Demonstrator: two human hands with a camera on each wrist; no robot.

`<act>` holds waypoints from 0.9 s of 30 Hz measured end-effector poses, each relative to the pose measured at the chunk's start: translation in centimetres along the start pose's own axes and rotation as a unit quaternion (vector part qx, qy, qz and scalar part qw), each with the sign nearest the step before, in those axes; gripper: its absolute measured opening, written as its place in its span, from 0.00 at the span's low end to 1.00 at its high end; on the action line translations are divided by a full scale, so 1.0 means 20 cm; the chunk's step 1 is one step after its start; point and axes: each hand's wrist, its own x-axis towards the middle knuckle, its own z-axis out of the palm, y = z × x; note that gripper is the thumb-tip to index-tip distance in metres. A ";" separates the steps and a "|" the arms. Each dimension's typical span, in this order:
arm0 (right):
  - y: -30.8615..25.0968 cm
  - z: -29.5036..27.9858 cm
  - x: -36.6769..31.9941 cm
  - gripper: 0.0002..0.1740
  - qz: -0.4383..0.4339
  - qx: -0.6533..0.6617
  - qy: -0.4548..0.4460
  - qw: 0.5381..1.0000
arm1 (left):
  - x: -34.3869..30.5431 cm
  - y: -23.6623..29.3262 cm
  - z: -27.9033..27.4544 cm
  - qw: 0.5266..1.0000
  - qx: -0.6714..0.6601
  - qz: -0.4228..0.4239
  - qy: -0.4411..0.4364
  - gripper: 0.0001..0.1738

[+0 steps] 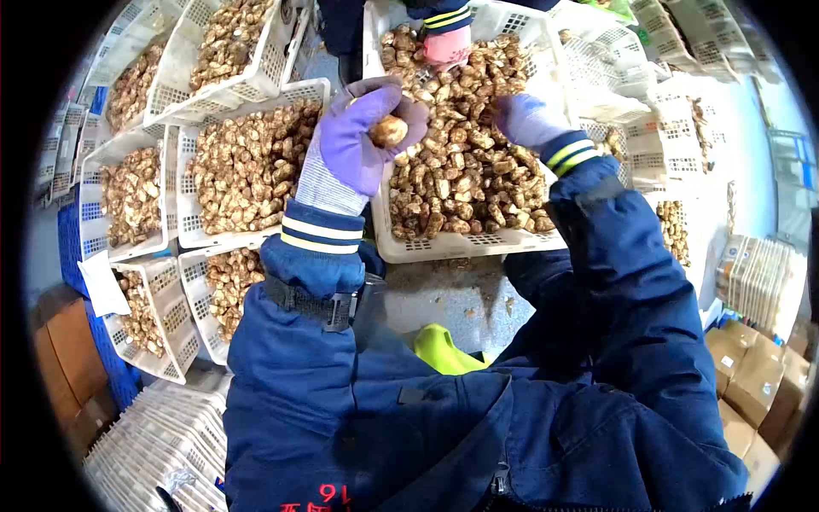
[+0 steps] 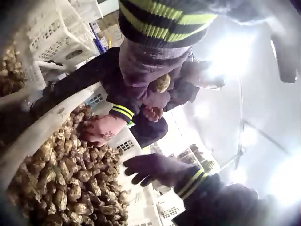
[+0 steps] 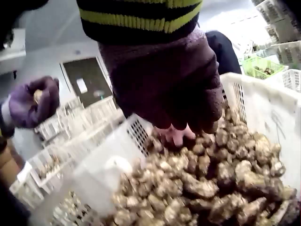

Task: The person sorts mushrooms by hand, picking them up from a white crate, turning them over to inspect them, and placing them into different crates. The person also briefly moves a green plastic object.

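My left hand point(image 1: 354, 136), in a purple glove, grips one lumpy brown-and-cream tuber point(image 1: 389, 131) above the left side of a white plastic crate point(image 1: 478, 246). That tuber point(image 2: 161, 83) also shows against the palm in the left wrist view. A heap of similar tubers point(image 1: 469, 183) fills much of the crate. Over its right side hovers my right hand point(image 1: 531, 119), also gloved, with nothing in its grasp; its fingers point(image 2: 136, 170) are spread in the left wrist view. In the right wrist view they point down toward the heap.
Another person's pink-gloved hand point(image 1: 448, 49) reaches into the crate's far end. More white crates of tubers point(image 1: 247, 166) stand at left, and further crates point(image 1: 610, 64) at right. Stacked baskets point(image 1: 162, 444) stand at lower left, cardboard boxes point(image 1: 746, 363) at lower right.
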 end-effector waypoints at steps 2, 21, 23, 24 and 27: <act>-0.05 0.17 0.07 0.22 -0.001 -0.024 -0.068 0.997 | -0.04 -0.02 0.08 0.988 0.076 0.104 0.081 0.16; -0.25 0.19 -0.21 0.25 -0.062 -0.033 -0.202 0.977 | -0.02 -0.06 0.03 0.994 -0.101 -0.041 0.006 0.24; -0.32 0.31 -0.23 0.24 -0.061 -0.037 -0.159 0.985 | -0.02 -0.04 0.02 0.998 -0.062 -0.027 0.001 0.25; -0.33 0.35 -0.22 0.22 -0.054 -0.061 -0.136 0.987 | -0.01 -0.04 0.01 0.997 -0.066 -0.031 -0.012 0.26; -0.29 0.37 -0.20 0.16 -0.029 -0.102 -0.203 0.973 | 0.01 -0.04 -0.01 0.996 -0.069 -0.048 -0.027 0.27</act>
